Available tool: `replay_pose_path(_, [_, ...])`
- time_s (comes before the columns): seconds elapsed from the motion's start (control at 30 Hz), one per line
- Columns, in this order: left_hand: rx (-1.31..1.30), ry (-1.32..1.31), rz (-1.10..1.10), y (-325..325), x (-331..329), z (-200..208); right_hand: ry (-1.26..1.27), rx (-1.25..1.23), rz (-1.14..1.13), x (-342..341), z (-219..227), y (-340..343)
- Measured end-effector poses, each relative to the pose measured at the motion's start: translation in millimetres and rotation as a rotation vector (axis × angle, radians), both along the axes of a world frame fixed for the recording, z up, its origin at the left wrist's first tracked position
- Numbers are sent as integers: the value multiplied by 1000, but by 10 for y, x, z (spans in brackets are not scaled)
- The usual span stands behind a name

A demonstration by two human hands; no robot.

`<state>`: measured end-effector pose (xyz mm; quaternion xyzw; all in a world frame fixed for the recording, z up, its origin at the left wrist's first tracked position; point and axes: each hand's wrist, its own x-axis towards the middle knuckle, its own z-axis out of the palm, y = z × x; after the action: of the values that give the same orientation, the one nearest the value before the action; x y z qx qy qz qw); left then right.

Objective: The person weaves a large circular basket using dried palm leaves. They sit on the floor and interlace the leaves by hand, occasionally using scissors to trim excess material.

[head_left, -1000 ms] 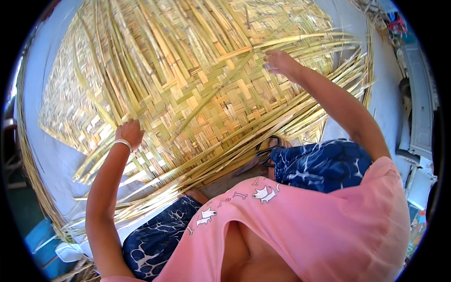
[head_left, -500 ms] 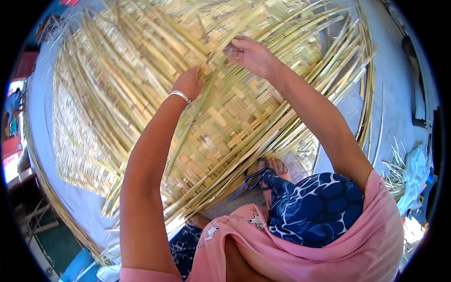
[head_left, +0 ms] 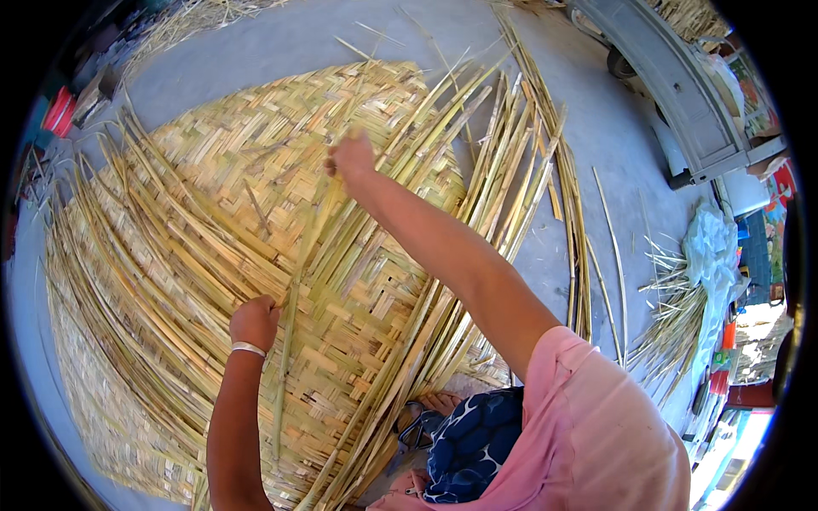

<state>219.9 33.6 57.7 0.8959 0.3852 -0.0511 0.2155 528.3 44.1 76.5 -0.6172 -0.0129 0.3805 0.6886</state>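
A large woven reed mat (head_left: 341, 366) spreads over the floor before me, with loose split strips along its edges. My right hand (head_left: 351, 155) is stretched far forward over the mat, its fingers closed on a long, flat green reed strip (head_left: 291, 319). This strip slants back toward me across the weave. Nearer and to the left, my left hand (head_left: 255, 324), with a white bracelet on its wrist, is closed at the ends of the unwoven strips (head_left: 183, 247), beside the long strip. It seems to pinch one of them; its fingertips are partly hidden.
Dark-handled scissors (head_left: 416, 427) lie by my foot (head_left: 440, 402) at the mat's near edge. Bundled strips (head_left: 503, 183) stick out past its right side. Farther right are a pile of reeds (head_left: 673, 319), blue plastic sheeting (head_left: 709, 247) and a grey cart (head_left: 673, 85).
My view has turned to the right. My hands have moved apart: the right reaches farther forward, while the left has come back toward me along the long strip.
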Motion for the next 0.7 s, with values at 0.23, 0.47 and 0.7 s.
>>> replay_pose_path(0.23, [225,-165,293,94,-224,-451,-1860,548,1014,-1407,762,150])
replay_pose_path(0.47, [-560,-597,1101,282,-436,-518,-1558,18,1086,-1281,-185,374])
replay_pose_path(0.7, [-21,-274,622,392,-400,-647,-722,-323,1215,-1167,-912,454])
